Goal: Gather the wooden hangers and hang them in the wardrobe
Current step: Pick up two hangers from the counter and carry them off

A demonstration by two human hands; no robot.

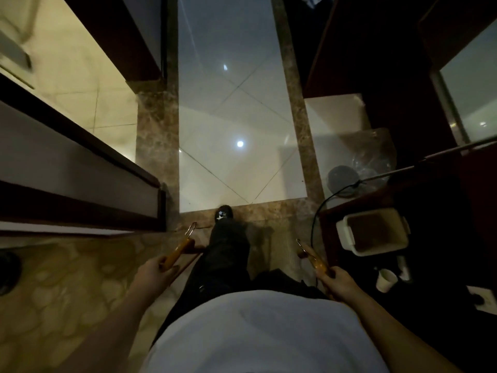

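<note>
Left hand: my left hand [157, 270] is clenched around the left hanger [178, 250], held low in front of me, its metal hook pointing forward.
Right hand: my right hand [339, 282] grips the right hanger [315, 259] the same way, hook forward.
Hangers: both are wooden, both are off the floor, and they are well apart, one on either side of my leg [228, 249].
Open room: a strip of pale floor tiles [231, 117] runs straight ahead, framed by a brown marble border [157, 146]. My shoe [223, 212] stands at the border's near edge.
Left edge: a dark wooden frame [80, 146] slants in close on my left, with its corner near the left hanger's hook.
Right edge: dark furniture [403, 117] closes that side. The dark tabletop [330, 216] carries a white bin [345, 236] and a paper cup [386, 279], both near my right hand.
Cable: a black cable [318, 211] loops down past the tabletop's edge, just beside the right hanger.
Farther right: a clear plastic bag [376, 146] lies on the floor against the furniture, narrowing the way there.
</note>
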